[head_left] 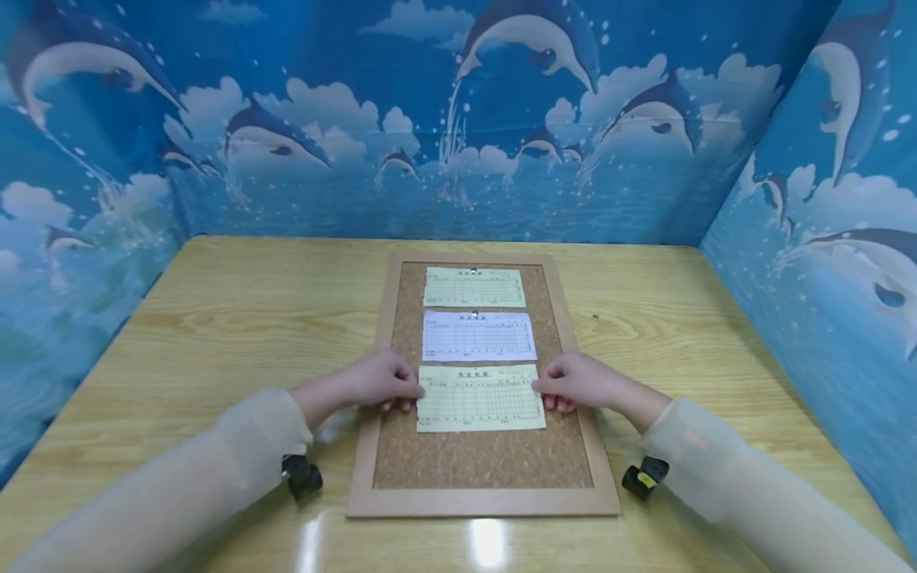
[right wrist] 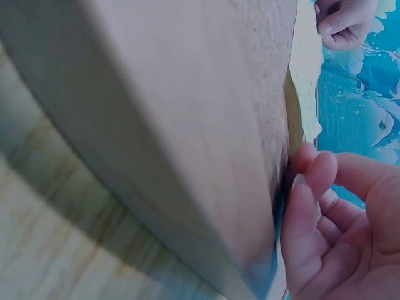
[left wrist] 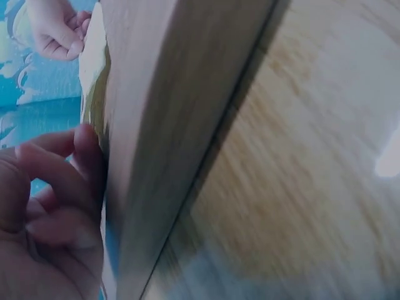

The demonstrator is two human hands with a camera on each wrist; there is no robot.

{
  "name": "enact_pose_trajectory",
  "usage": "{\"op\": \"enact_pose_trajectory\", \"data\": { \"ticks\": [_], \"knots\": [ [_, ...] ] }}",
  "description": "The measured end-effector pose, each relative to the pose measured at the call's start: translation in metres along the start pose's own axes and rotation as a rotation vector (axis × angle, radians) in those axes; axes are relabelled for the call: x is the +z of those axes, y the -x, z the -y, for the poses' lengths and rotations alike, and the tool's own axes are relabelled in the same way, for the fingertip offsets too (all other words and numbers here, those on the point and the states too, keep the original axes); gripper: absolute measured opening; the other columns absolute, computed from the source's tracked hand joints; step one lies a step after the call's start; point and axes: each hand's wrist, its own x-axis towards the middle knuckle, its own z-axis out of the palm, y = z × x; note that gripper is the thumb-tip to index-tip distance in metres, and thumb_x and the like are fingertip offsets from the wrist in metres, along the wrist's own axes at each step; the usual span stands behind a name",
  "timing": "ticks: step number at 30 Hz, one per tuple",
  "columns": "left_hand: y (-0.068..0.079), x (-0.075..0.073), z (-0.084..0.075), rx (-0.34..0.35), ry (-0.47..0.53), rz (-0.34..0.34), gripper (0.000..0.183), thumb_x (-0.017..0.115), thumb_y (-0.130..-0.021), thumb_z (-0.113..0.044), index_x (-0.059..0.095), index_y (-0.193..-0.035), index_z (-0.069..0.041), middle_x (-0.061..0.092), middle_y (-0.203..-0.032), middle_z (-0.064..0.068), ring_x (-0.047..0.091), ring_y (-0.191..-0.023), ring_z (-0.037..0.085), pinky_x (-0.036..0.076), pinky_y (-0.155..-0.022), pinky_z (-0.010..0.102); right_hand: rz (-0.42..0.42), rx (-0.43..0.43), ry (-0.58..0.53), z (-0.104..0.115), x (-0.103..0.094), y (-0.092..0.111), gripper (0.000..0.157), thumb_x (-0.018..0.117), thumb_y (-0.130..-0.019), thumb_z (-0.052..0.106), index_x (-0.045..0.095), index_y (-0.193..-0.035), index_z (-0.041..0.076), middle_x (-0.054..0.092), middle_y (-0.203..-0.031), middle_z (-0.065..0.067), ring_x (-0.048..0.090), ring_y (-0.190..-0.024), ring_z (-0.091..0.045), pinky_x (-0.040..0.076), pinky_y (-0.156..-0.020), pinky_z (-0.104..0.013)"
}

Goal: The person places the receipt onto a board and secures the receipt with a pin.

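A pale yellow-green printed form (head_left: 480, 402) lies over the corkboard (head_left: 483, 461), lowest of three slips. My left hand (head_left: 387, 380) pinches its left edge between thumb and finger. At the opposite edge, my right hand (head_left: 569, 382) pinches the paper the same way. Both wrist views show the sheet slightly bowed off the cork, with the left hand (left wrist: 56, 206) and right hand (right wrist: 344, 212) close to the wooden frame (right wrist: 169, 125). Above it sit a white-lilac form (head_left: 478, 338) and another pale green form (head_left: 474, 290), each with a pin (head_left: 474, 271) at its top edge.
The corkboard lies on a wood-grain table (head_left: 251, 318). Blue dolphin-print cloth (head_left: 430, 159) surrounds the back and sides. A dark wrist camera (head_left: 302, 476) hangs under the left sleeve and a second camera (head_left: 643, 477) under the right.
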Motion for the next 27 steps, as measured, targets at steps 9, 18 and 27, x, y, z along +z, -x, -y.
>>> {"op": "enact_pose_trajectory", "data": {
  "ticks": [9,18,27],
  "knots": [
    [0.018,0.018,-0.017,0.201,-0.662,-0.279,0.024,0.064,-0.086,-0.035,0.061,-0.078,-0.013,0.059,-0.074,0.0,0.055,-0.066,0.014,0.047,-0.062,0.03,-0.177,-0.09,0.305,0.009,0.005,0.008,0.023,0.06,-0.092,0.02,0.065,-0.072,0.01,0.056,-0.061,0.004,0.049,-0.053,-0.008,0.042,-0.051,-0.026],
    [0.045,0.044,-0.014,0.451,-0.946,-0.1,0.067,0.04,-0.09,-0.062,0.039,-0.143,-0.022,0.025,-0.149,0.019,0.032,-0.129,0.043,0.034,-0.098,0.054,-0.103,-0.469,0.701,0.01,0.021,0.023,0.055,0.057,-0.091,0.039,0.049,-0.136,0.008,0.043,-0.14,-0.015,0.042,-0.126,-0.033,0.038,-0.098,-0.047],
    [0.043,0.042,-0.005,0.409,-0.955,-0.032,0.067,0.035,-0.089,-0.065,0.031,-0.147,-0.03,0.016,-0.153,0.016,0.018,-0.135,0.044,0.029,-0.1,0.057,0.013,-0.374,0.743,0.003,0.026,0.029,0.064,0.044,-0.094,0.052,0.035,-0.145,0.014,0.022,-0.152,-0.014,0.02,-0.137,-0.035,0.023,-0.105,-0.055]
  ]
}}
